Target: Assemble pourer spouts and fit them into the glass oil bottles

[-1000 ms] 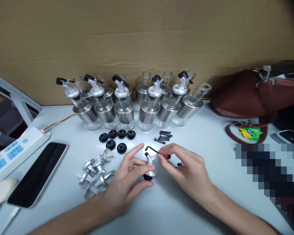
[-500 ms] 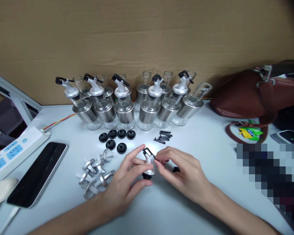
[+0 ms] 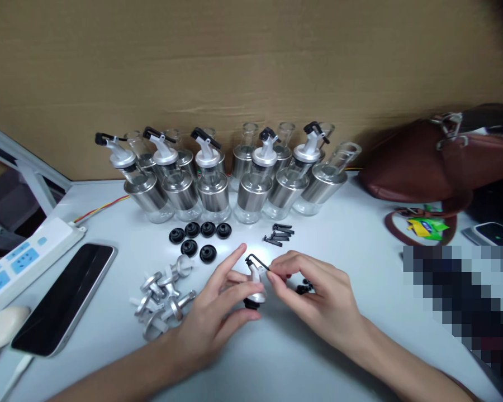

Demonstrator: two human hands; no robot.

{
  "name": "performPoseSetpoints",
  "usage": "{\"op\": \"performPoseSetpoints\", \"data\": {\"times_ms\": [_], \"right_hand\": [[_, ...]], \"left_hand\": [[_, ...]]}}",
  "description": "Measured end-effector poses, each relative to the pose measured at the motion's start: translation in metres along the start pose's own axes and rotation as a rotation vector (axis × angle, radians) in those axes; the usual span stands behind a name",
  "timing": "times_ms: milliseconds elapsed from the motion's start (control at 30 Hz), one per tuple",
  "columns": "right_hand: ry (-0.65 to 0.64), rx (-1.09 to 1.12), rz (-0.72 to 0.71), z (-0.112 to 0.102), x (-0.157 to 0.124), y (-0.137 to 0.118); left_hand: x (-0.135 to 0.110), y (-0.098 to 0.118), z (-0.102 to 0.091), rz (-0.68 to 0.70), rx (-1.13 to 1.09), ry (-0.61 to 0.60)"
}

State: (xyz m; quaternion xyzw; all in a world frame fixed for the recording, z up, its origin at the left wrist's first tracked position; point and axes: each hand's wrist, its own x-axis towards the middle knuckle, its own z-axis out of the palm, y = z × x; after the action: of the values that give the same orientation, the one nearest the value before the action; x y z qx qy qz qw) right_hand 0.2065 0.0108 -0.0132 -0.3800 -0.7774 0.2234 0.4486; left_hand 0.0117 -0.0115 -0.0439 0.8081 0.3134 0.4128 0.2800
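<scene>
My left hand (image 3: 222,301) grips a silver pour spout (image 3: 256,291) by its round base, thumb below and fingers on the side, with a black stopper under it. My right hand (image 3: 316,290) pinches the end of a thin black lever (image 3: 259,261), whose other end sits at the spout's tip. Several loose black levers (image 3: 279,235) lie just beyond my hands. Left of them are several ribbed black stoppers (image 3: 208,254). A pile of bare silver spouts (image 3: 167,301) lies beside my left wrist. Small black parts (image 3: 304,287) are partly hidden behind my right hand.
Glass bottles with steel sleeves (image 3: 215,192) stand in two rows at the back, several topped with spouts. A phone (image 3: 65,298) and a power strip (image 3: 25,259) lie at left. A brown bag (image 3: 414,162) and a green-yellow packet (image 3: 428,228) are at right.
My right hand has shifted slightly right with the lever's end, drawing it a little away from the spout. More of the small black parts shows. My left hand has hardly moved.
</scene>
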Motion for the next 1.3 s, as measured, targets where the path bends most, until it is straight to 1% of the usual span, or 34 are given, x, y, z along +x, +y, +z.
{"op": "performPoseSetpoints", "data": {"times_ms": [200, 467, 533, 667, 833, 933, 1033, 1167, 1300], "right_hand": [[-0.009, 0.011, -0.023, -0.0006, -0.001, 0.002], [-0.039, 0.053, -0.078, 0.0001, -0.0008, 0.0026], [-0.032, 0.064, -0.062, -0.0002, -0.0005, 0.0016], [-0.023, 0.075, 0.02, -0.0007, 0.0003, 0.0003], [-0.055, 0.081, 0.019, -0.0013, 0.0003, 0.0015], [-0.108, 0.022, 0.04, -0.002, 0.0002, 0.0015], [-0.192, -0.125, 0.032, -0.0013, 0.001, 0.0005], [-0.296, -0.315, -0.072, 0.001, 0.0031, 0.0013], [-0.307, -0.384, -0.167, 0.0016, 0.0051, 0.0044]], "left_hand": [[0.002, 0.0019, -0.0027, -0.005, 0.034, -0.002], [0.0017, 0.0041, -0.0025, 0.022, 0.047, 0.027], [0.001, 0.0037, -0.0022, 0.026, 0.034, 0.029], [-0.0001, 0.0024, -0.0016, 0.018, 0.016, 0.034], [-0.0004, 0.0019, -0.0025, -0.002, 0.02, 0.015], [-0.0001, 0.0027, -0.0041, -0.04, 0.04, 0.007], [0.0009, 0.004, -0.0054, -0.071, 0.058, -0.009], [0.0025, 0.0055, -0.0055, -0.062, 0.052, -0.028], [0.0017, 0.0043, -0.0037, -0.062, 0.043, -0.018]]}}
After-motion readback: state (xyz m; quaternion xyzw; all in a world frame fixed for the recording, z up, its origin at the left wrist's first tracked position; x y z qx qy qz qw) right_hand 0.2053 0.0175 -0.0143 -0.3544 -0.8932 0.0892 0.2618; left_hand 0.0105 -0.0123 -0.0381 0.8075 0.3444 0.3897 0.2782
